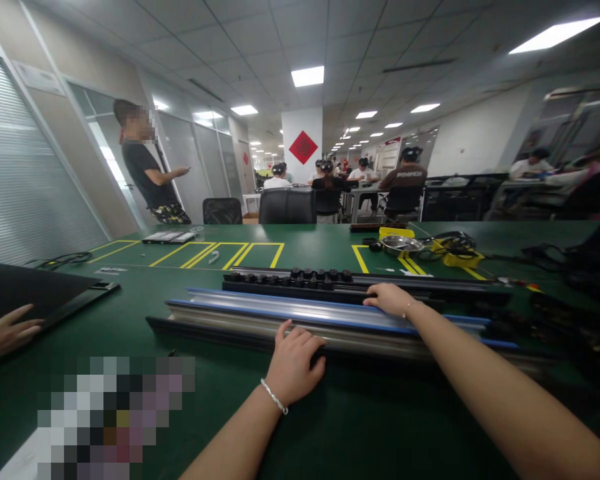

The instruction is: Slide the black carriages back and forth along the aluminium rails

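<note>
Long metal rails lie lengthwise across the green table. My left hand point(296, 360) is at the near black-edged metal rail point(213, 328), its fingers bent over the upper edge and its thumb on the near side. Behind that lies a shiny metal channel with blue edges point(260, 305). My right hand point(391, 300) reaches over to the far side of this channel, fingers closed at its blue edge; the fingertips are partly hidden. Just beyond stands a black rail point(260, 285) carrying a row of small black rollers point(320, 275).
Another person's hand point(10, 332) rests by a black panel point(35, 293) at the left. Farther back are a metal bowl point(401, 245), yellow trays point(457, 257) with black cables, and yellow tape outlines point(217, 255). Dark parts crowd the right. Someone stands beyond the table point(180, 230).
</note>
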Demonstrator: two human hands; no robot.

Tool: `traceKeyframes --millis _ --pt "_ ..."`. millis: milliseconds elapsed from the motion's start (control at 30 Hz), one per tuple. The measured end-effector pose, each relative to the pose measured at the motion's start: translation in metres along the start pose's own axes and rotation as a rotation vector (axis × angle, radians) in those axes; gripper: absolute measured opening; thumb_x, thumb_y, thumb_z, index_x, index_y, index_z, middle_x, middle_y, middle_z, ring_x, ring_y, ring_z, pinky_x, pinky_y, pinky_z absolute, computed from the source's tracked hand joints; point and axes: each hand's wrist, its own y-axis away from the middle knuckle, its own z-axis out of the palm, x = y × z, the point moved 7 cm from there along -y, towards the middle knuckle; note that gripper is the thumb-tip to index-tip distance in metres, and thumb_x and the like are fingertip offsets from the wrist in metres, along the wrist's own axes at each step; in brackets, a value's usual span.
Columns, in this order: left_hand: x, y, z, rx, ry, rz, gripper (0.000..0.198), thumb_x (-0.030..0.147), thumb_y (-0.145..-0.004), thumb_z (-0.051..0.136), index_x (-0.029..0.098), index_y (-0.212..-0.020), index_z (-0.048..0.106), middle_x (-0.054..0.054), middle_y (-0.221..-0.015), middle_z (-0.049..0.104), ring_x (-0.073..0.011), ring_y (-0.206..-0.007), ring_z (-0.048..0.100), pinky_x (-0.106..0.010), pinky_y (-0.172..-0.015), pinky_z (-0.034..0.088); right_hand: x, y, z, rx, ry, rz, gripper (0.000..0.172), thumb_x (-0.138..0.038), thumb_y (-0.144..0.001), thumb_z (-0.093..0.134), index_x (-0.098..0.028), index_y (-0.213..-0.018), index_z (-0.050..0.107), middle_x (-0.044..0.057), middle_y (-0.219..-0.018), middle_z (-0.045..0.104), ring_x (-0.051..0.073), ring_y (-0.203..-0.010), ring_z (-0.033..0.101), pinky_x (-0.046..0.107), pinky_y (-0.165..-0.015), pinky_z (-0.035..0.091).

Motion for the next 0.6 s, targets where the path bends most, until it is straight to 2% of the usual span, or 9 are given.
traceKeyframes --millis 133,333,600 --pt "0.000 0.000 -0.001 -0.021 0.015 0.009 0.025 0.025 -0.073 0.055 0.028 -0.098 0.059 0.002 -0.088 0.063 -0.0175 -0.094 0.052 -0.043 -0.102 0.016 -0.007 0.014 -0.011 0.088 0.045 0.070 0.037 -0.047 -0.075 0.048 -0.023 -0.098 0.063 0.009 -0.101 0.064 0.025 -0.094 0.057 0.032 -0.070 0.041" --pt "-0.002 -0.002 0.000 -0.047 0.017 0.015 0.028 0.025 -0.073 0.055 0.029 -0.101 0.058 0.001 -0.090 0.064 -0.0177 -0.095 0.051 -0.041 -0.096 0.024 -0.019 0.037 -0.035 0.267 0.147 0.096 0.030 -0.045 -0.079 0.043 -0.025 -0.090 0.063 0.004 -0.094 0.066 0.022 -0.087 0.058 0.030 -0.066 0.038" --pt "-0.007 -0.010 0.006 -0.053 -0.019 0.033 0.022 0.025 -0.080 0.049 0.028 -0.100 0.059 0.000 -0.090 0.065 -0.0165 -0.092 0.052 -0.038 -0.090 0.027 -0.007 0.072 -0.067 0.401 0.033 0.220 0.033 -0.048 -0.080 0.040 -0.026 -0.092 0.061 0.003 -0.091 0.066 0.021 -0.082 0.058 0.027 -0.056 0.032"
